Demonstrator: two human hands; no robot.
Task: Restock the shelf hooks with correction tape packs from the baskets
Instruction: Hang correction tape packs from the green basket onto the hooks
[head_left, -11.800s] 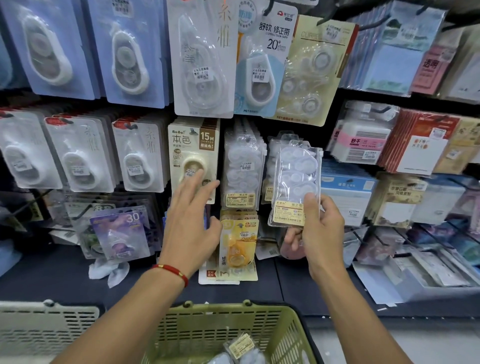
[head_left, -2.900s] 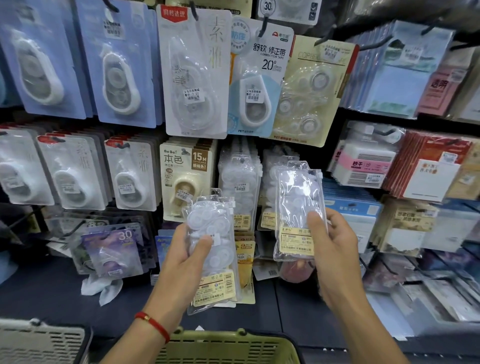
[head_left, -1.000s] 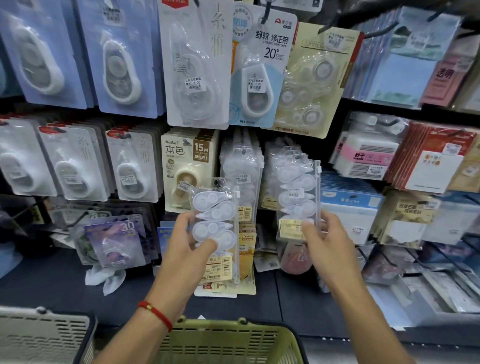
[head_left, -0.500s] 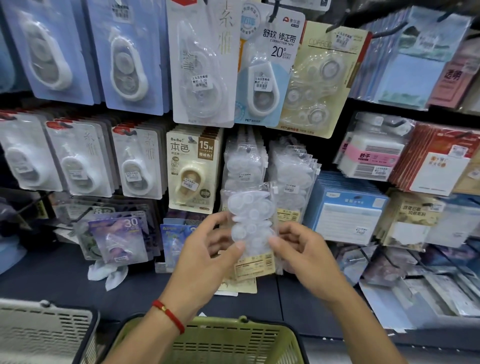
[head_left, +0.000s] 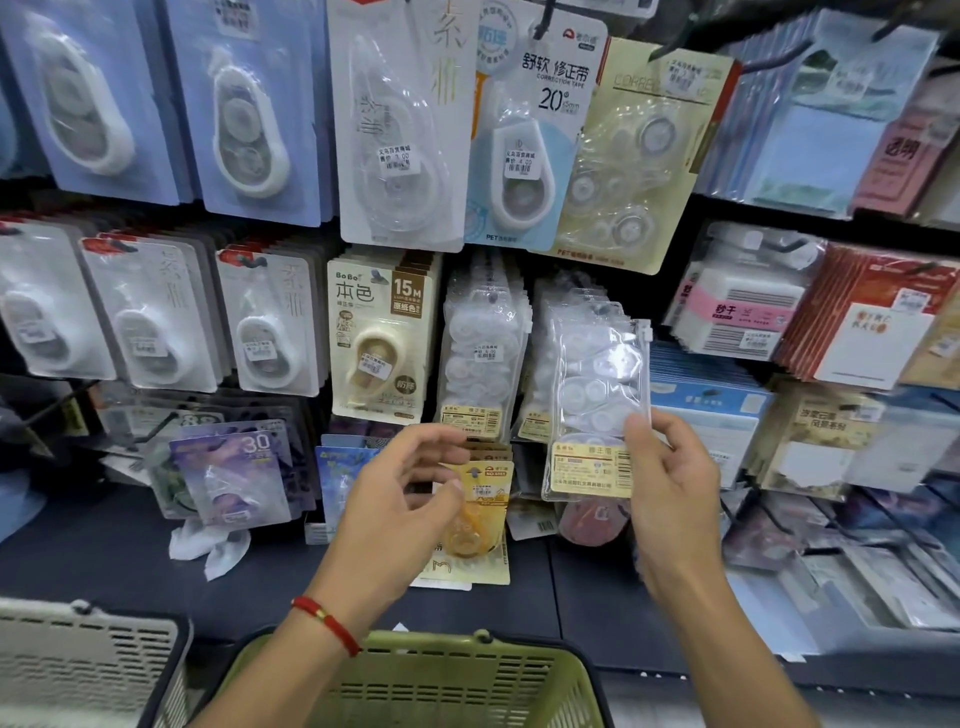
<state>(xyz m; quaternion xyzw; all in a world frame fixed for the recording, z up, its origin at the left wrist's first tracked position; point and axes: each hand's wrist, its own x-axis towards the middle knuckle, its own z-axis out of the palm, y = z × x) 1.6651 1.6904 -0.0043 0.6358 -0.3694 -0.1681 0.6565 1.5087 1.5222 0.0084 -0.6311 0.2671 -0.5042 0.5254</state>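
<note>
My right hand (head_left: 670, 499) holds a clear zip pack of white correction tapes (head_left: 597, 400) by its lower right edge, upright in front of the right-hand hanging stack of the same packs (head_left: 566, 312). A second hanging stack (head_left: 480, 353) is just to its left. My left hand (head_left: 405, 499), with a red bracelet at the wrist, hovers empty with loosely curled fingers below that stack, in front of a yellow pack (head_left: 480, 514). The green basket (head_left: 452, 680) is at the bottom centre; its contents are out of view.
A grey basket (head_left: 78, 660) sits at the bottom left. Carded correction tapes (head_left: 395, 135) fill the hooks above and to the left. Boxed and packaged stationery (head_left: 737, 312) lines the shelves at right. A dark shelf ledge (head_left: 104, 561) runs below the hooks.
The pack passed from my left hand to my right hand, which has carried it right and up to the right-hand stack. My left hand has let go and now holds nothing.
</note>
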